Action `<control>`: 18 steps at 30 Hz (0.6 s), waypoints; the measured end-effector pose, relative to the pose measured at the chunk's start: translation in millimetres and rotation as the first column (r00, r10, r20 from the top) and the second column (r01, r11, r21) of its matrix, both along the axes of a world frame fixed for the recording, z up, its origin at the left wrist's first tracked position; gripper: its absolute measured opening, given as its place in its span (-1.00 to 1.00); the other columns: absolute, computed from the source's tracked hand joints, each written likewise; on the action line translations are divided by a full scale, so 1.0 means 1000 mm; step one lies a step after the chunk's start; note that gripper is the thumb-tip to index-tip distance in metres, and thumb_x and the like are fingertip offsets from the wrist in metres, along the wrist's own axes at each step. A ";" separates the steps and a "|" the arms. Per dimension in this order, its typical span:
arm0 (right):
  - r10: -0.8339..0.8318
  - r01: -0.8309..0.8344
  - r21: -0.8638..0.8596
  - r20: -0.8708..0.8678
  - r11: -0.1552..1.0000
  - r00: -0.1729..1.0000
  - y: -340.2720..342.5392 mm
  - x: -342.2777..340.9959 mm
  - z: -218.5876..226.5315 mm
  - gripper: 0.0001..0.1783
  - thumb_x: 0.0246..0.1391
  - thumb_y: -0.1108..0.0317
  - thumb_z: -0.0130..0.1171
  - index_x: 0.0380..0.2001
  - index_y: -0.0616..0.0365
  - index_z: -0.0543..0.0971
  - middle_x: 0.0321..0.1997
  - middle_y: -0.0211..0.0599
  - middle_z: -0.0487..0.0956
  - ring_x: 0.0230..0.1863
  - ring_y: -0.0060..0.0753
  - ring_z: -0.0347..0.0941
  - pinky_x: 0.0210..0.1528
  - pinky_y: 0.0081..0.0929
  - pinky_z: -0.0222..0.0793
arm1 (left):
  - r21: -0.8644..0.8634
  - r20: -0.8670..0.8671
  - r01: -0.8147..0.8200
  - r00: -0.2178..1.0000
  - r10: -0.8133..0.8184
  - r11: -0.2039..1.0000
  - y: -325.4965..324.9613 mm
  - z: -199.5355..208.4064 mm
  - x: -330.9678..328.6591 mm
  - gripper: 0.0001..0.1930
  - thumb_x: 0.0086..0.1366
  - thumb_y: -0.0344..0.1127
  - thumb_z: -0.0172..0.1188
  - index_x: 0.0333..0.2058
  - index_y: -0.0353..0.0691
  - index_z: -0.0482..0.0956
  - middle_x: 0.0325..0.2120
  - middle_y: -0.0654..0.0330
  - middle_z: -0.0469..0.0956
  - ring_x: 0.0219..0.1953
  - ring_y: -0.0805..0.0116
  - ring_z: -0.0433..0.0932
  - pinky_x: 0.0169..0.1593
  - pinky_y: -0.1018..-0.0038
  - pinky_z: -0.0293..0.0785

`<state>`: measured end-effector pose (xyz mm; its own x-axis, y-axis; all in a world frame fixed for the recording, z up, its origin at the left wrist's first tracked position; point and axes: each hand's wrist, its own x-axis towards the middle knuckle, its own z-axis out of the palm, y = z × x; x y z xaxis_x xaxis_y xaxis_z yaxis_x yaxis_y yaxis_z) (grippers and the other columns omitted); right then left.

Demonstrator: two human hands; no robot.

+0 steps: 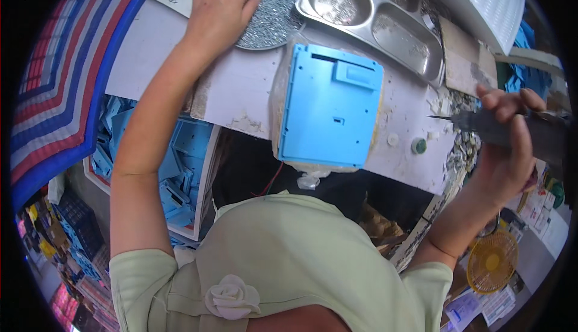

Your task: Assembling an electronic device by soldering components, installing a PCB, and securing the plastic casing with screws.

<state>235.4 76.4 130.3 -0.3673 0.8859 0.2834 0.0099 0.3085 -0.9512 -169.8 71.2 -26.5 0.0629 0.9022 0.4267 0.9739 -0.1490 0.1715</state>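
Observation:
My left hand (pixel 221 8) rests at the left edge of a round dish of small metal screws (pixel 272 14). Its fingers are curled together, and whatever is between them is hidden. Off to the right, my right hand (pixel 507 133) is wrapped around a dark grey electric screwdriver (pixel 490 126), whose thin bit points left, apart from everything else. Between my two hands lies a flat blue plastic panel (pixel 331 112) with a slot, a raised block and small holes. Under it is a pad wrapped in clear plastic (pixel 278 106).
A metal compartment tray (pixel 370 18) stands behind the panel. Green and white caps (pixel 419 146) lie right of it. Under the table's left side, a bin (pixel 208 181) holds blue plastic parts. Striped cloth (pixel 60 73) hangs left; a yellow fan (pixel 492 261) stands lower right.

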 end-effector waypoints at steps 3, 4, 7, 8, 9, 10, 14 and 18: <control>0.081 -0.079 0.022 -0.160 0.997 0.984 -0.029 -0.021 -0.030 -0.52 0.17 0.38 0.16 0.14 0.25 0.39 -0.43 -0.23 0.48 -0.31 -0.15 0.56 0.07 0.10 0.50 | -0.013 -0.087 0.063 0.994 -0.064 0.998 0.009 0.005 0.009 -0.84 0.25 -0.25 0.18 -0.35 -0.22 0.54 -0.24 -0.01 0.54 -0.15 -0.04 0.48 -0.14 0.01 0.32; 0.118 -0.120 0.001 -0.208 0.993 0.971 -0.037 -0.030 -0.038 -0.53 0.16 0.36 0.18 0.14 0.20 0.40 -0.45 -0.28 0.45 -0.35 -0.22 0.51 0.04 0.03 0.48 | 0.052 -0.142 0.063 0.988 -0.055 0.997 0.003 0.004 0.002 -0.83 0.25 -0.25 0.17 -0.41 -0.22 0.54 -0.32 -0.02 0.55 -0.21 -0.05 0.49 -0.20 0.00 0.31; 0.119 -0.145 -0.063 -0.309 0.987 0.944 -0.070 -0.040 -0.043 -0.57 0.17 0.36 0.21 0.09 0.12 0.39 -0.51 -0.36 0.41 -0.46 -0.37 0.39 -0.09 -0.13 0.45 | -0.065 -0.108 0.082 0.990 -0.089 0.994 0.018 0.002 -0.014 -0.75 0.25 -0.21 0.16 -0.52 -0.25 0.55 -0.48 -0.04 0.55 -0.34 -0.09 0.52 -0.25 -0.01 0.32; 0.118 -0.153 -0.082 -0.331 0.985 0.936 -0.078 -0.041 -0.043 -0.59 0.17 0.37 0.22 0.07 0.11 0.38 -0.52 -0.38 0.40 -0.50 -0.41 0.36 -0.13 -0.18 0.44 | -0.026 -0.096 0.091 0.991 -0.093 0.996 0.020 0.001 -0.013 -0.73 0.25 -0.20 0.17 -0.55 -0.25 0.54 -0.52 -0.04 0.53 -0.38 -0.10 0.51 -0.24 -0.01 0.33; 0.122 -0.169 -0.106 -0.349 0.980 0.929 -0.086 -0.040 -0.045 -0.60 0.18 0.38 0.22 0.05 0.09 0.37 -0.53 -0.39 0.40 -0.53 -0.45 0.33 -0.18 -0.23 0.44 | 0.013 -0.086 0.095 0.992 -0.093 0.995 0.020 0.000 -0.011 -0.71 0.24 -0.19 0.17 -0.58 -0.25 0.53 -0.57 -0.04 0.51 -0.41 -0.12 0.51 -0.24 -0.01 0.33; 0.151 -0.201 -0.100 -0.367 0.974 0.918 -0.089 -0.038 -0.047 -0.61 0.18 0.44 0.23 0.03 0.11 0.36 -0.51 -0.35 0.45 -0.51 -0.43 0.36 -0.18 -0.21 0.46 | 0.052 -0.077 0.098 0.993 -0.094 0.994 0.021 0.004 -0.007 -0.68 0.24 -0.18 0.17 -0.62 -0.25 0.52 -0.61 -0.04 0.49 -0.45 -0.13 0.50 -0.24 -0.01 0.33; 0.137 -0.183 -0.113 -0.330 0.977 0.934 -0.107 -0.038 -0.053 -0.65 0.18 0.42 0.26 -0.04 0.09 0.36 -0.52 -0.35 0.45 -0.54 -0.43 0.38 -0.25 -0.22 0.46 | -0.039 0.148 -0.003 0.989 0.008 0.999 -0.001 0.034 0.023 -0.75 0.26 -0.24 0.21 -0.55 -0.23 0.63 -0.45 0.01 0.57 -0.25 0.00 0.53 -0.12 0.03 0.34; 0.038 -0.072 -0.118 -0.271 0.990 0.962 -0.114 -0.047 -0.059 -0.66 0.20 0.21 0.32 -0.14 0.02 0.37 -0.65 -0.46 0.35 -0.65 -0.47 0.33 -0.42 -0.31 0.42 | 0.041 0.241 0.400 0.885 -0.397 0.916 -0.073 0.047 0.077 -0.87 0.29 -0.37 0.31 -0.23 -0.26 0.66 -0.19 0.10 0.69 -0.11 0.14 0.65 0.03 0.29 0.50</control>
